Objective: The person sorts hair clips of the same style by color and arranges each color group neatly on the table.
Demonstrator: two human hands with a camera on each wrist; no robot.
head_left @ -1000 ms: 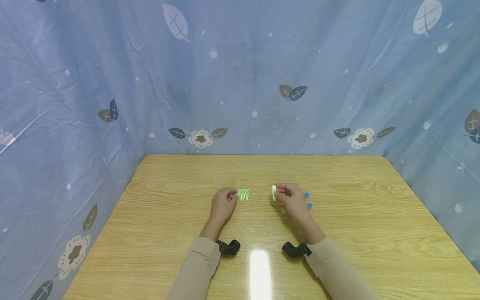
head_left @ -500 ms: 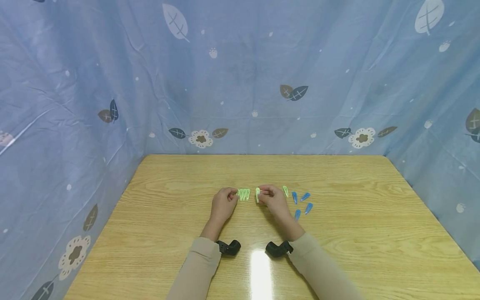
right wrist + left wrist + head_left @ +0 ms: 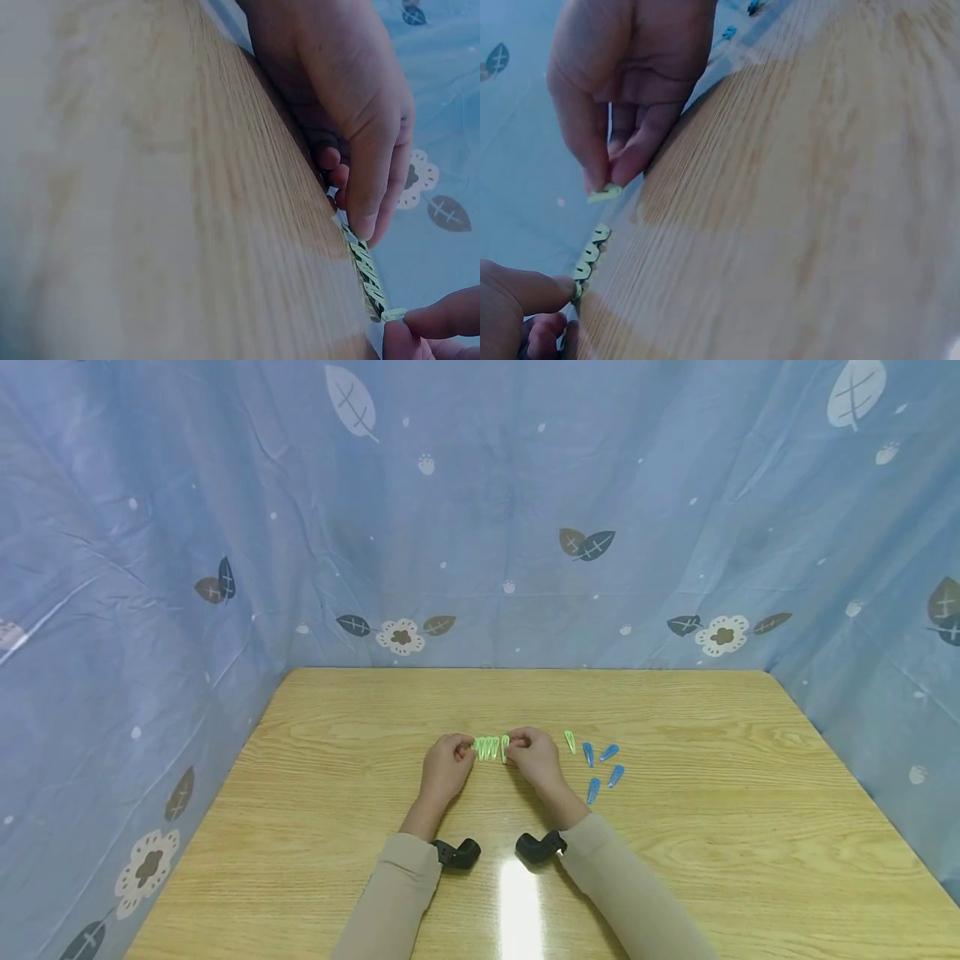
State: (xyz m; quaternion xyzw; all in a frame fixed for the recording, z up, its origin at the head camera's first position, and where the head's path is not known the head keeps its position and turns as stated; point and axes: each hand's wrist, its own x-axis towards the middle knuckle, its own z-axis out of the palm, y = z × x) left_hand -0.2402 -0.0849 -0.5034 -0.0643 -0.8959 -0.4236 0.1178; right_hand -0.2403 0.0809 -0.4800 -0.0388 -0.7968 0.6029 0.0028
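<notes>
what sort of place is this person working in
Perhaps an indoor recording corner: a wood-grain table, patterned blue cloth hanging on three sides of it, and a black device worn at each wrist.

We see a yellow-brown wood-grained counter [image 3: 750,802], with a bright patch of reflected light [image 3: 520,910] at its near middle. Along its left, far and right sides we find creased blue cloth [image 3: 465,510], printed with white brown-centred flowers [image 3: 401,637], brown and dark leaves [image 3: 594,546], and small pale motifs [image 3: 426,464].
</notes>
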